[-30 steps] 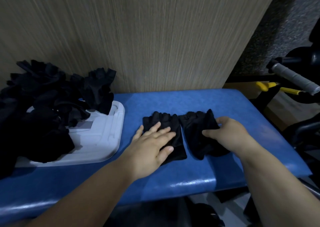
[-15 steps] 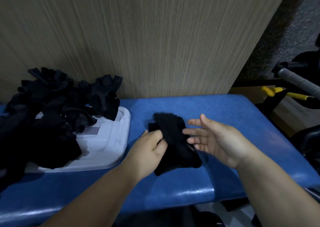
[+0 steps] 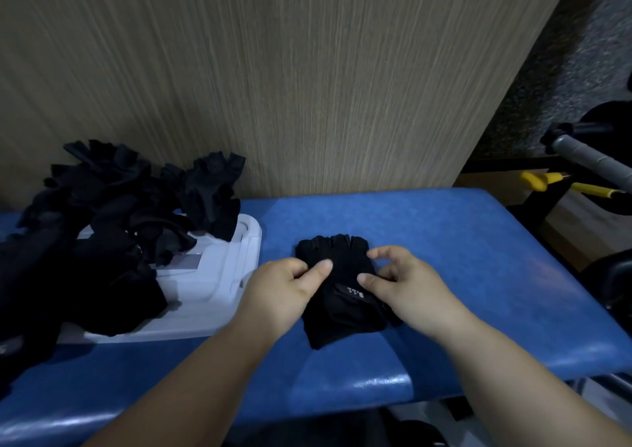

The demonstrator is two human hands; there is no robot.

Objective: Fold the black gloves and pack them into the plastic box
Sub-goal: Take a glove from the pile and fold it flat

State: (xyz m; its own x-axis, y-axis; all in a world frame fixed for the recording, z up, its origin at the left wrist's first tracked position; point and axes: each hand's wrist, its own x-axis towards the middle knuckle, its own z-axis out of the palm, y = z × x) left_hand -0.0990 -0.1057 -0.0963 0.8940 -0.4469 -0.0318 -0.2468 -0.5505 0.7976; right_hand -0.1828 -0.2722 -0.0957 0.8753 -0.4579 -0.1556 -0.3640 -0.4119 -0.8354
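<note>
- A dark label [image 3: 352,291] is showing on top of the folded black gloves [image 3: 342,313]. Its small pale characters are too small to read.
- The folded black gloves are lying in the middle of the blue padded bench [image 3: 461,258], with their finger ends pointing toward its far edge.
- The left hand [image 3: 284,296] is pinching the gloves' left edge, thumb lying on top and fingers curling.
- The right hand [image 3: 403,289] is gripping their right edge, thumb pressing just beside the label and fingers arching over the fabric.
- Both forearms are reaching in over the bench's near edge.
- A white plastic tray [image 3: 219,275] is sitting on the bench's left part, carrying a loose pile of black gloves [image 3: 113,234].
</note>
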